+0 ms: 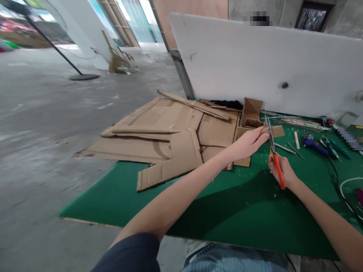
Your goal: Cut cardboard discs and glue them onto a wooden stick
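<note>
My right hand (pixel 286 172) grips a pair of scissors (pixel 279 173) with orange handles, blades pointing up and away from me. My left hand (pixel 249 142) is closed with a small piece of cardboard (pixel 265 130) between thumb and fingers, right at the scissor blades. Whether the blades are cutting into it I cannot tell. Just behind my left hand stands a small open cardboard box (pixel 253 105). A flat strip of cardboard (pixel 277 131) shows to the right of the blades; I cannot tell whether it joins the held piece.
Flat cardboard sheets (pixel 167 117) pile up at the left of the green table (pixel 96 196). On the right lie a blue glue gun (pixel 313 145) with its cable, pliers (pixel 330 147), and thin strips (pixel 303 122). A white panel (pixel 241 60) stands along the back edge.
</note>
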Action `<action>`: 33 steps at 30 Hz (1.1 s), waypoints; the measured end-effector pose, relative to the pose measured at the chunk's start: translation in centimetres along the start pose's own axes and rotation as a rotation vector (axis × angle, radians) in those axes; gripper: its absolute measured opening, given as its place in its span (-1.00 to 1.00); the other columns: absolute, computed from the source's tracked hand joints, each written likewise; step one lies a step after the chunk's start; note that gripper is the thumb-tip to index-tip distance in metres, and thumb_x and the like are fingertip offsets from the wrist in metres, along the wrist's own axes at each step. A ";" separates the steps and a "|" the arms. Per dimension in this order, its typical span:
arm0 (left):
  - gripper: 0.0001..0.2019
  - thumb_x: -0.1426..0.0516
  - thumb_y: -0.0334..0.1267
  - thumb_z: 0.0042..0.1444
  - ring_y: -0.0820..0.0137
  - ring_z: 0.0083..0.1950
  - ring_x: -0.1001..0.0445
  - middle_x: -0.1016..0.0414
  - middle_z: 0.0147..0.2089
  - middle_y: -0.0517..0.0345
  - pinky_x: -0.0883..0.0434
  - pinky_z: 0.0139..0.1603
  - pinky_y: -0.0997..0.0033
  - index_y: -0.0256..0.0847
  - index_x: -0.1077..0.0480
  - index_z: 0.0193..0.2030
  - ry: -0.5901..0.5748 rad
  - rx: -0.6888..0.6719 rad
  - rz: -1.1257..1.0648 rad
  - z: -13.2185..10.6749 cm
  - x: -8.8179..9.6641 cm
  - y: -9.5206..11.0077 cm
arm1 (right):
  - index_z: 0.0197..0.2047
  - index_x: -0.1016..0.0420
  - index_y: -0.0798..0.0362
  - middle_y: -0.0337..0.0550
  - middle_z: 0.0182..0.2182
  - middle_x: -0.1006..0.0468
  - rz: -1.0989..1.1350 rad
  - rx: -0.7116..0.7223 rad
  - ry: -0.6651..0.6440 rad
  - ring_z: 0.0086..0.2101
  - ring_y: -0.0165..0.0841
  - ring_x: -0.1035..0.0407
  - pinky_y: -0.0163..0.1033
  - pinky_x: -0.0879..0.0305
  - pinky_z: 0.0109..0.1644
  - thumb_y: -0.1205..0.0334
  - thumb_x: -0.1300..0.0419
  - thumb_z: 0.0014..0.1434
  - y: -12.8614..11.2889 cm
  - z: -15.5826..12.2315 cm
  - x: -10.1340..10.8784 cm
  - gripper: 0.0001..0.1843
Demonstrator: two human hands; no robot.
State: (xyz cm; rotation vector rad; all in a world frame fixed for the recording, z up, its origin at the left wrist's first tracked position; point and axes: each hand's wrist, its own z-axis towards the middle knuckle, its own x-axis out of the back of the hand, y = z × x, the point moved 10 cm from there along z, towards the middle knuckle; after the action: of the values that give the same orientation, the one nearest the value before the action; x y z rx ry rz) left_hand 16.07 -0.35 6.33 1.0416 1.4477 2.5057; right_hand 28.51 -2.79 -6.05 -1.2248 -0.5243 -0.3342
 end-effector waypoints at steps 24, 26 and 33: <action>-0.88 -0.18 -0.45 0.11 0.45 -0.18 -0.60 -0.58 -0.24 0.10 -0.52 -0.05 0.37 -0.30 -0.40 -0.19 0.258 0.142 -0.717 0.9 2.1 -3.8 | -0.11 -0.30 -0.02 -0.10 -0.20 -0.42 -0.063 0.105 0.109 -0.24 -0.24 -0.39 -0.08 -0.36 -0.11 -0.12 -0.04 0.30 -1.7 -0.1 0.8 -0.66; -0.85 -0.20 -0.43 0.10 0.46 -0.25 -0.60 -0.59 -0.27 0.11 -0.53 -0.13 0.39 -0.30 -0.38 -0.17 0.272 0.139 -0.703 0.9 2.3 -3.8 | -0.07 -0.28 -0.04 -0.10 -0.16 -0.41 -0.050 0.089 0.102 -0.17 -0.21 -0.39 -0.02 -0.35 -0.02 -0.11 -0.04 0.30 -1.2 0.0 0.6 -0.67; -0.77 -0.27 -0.35 0.07 0.48 -0.38 -0.58 -0.52 -0.42 0.21 -0.51 -0.29 0.47 -0.25 -0.25 -0.29 0.257 0.185 -0.651 0.1 1.8 -2.5 | -0.03 -0.30 -0.04 -0.06 -0.12 -0.41 0.046 0.075 0.087 -0.10 -0.17 -0.39 0.04 -0.36 0.03 -0.19 -0.02 0.29 -1.1 0.1 0.3 -0.58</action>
State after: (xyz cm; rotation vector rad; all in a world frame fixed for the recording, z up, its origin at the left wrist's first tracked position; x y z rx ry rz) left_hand 14.12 1.78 5.30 0.1882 1.7488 2.0987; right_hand 28.16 -3.00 -4.94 -1.1427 -0.4290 -0.3247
